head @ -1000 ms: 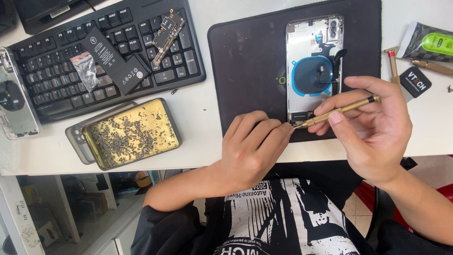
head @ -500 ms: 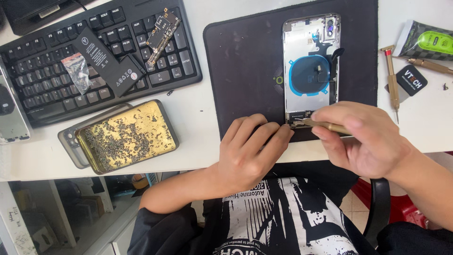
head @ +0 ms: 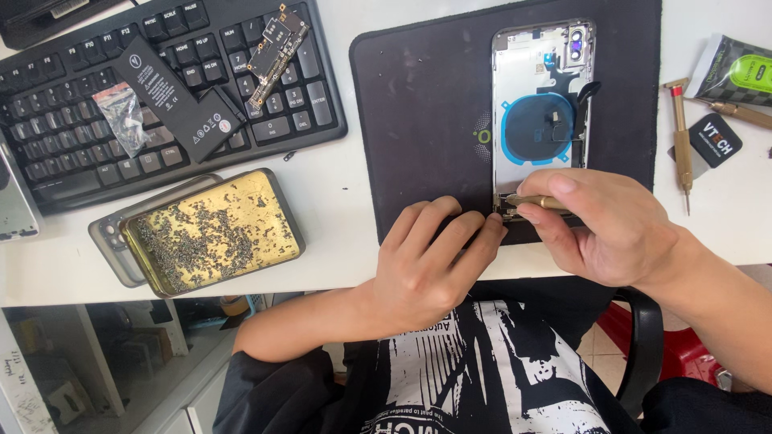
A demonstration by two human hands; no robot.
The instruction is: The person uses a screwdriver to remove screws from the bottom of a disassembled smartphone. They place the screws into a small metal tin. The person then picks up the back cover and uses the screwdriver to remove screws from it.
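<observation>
An opened phone housing (head: 540, 104) with a blue round coil lies on a black mat (head: 426, 104). My right hand (head: 607, 229) grips a gold screwdriver (head: 537, 202), its tip at the housing's bottom edge. My left hand (head: 430, 261) rests on the mat's near edge, fingers curled flat and touching the housing's lower left corner, holding nothing.
A black keyboard (head: 64, 128) at the left carries a phone battery (head: 178, 100), a circuit board (head: 276, 50) and a small bag of screws (head: 122, 112). A gold tray of screws (head: 213, 231) sits near the table edge. A second screwdriver (head: 680, 137) and a green tube (head: 736, 72) lie at right.
My right hand has swung the screwdriver down from a raised slant to lie low at the housing's bottom edge. The left hand slid slightly toward the housing.
</observation>
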